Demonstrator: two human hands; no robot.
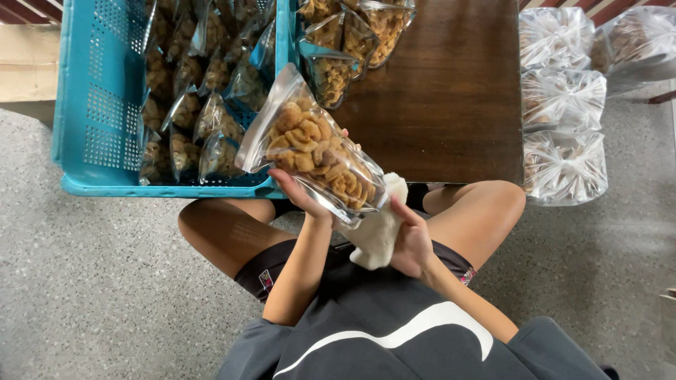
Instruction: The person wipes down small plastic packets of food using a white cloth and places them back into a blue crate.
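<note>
Snack pouch [313, 148] — cradled on left hand [299, 191] fingers [282, 179].

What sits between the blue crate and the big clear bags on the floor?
The brown wooden table, seen from the head camera, with snack pouches at its far edge.

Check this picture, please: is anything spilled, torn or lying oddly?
Nothing stands out. The left hand holds a clear plastic pouch of golden curled snacks, tilted but closed; the right hand holds a white cloth against it. No snacks lie loose.

Blue crate [98, 105] of snack bags, brown table [451, 98], clear bags [563, 169] on floor
</note>
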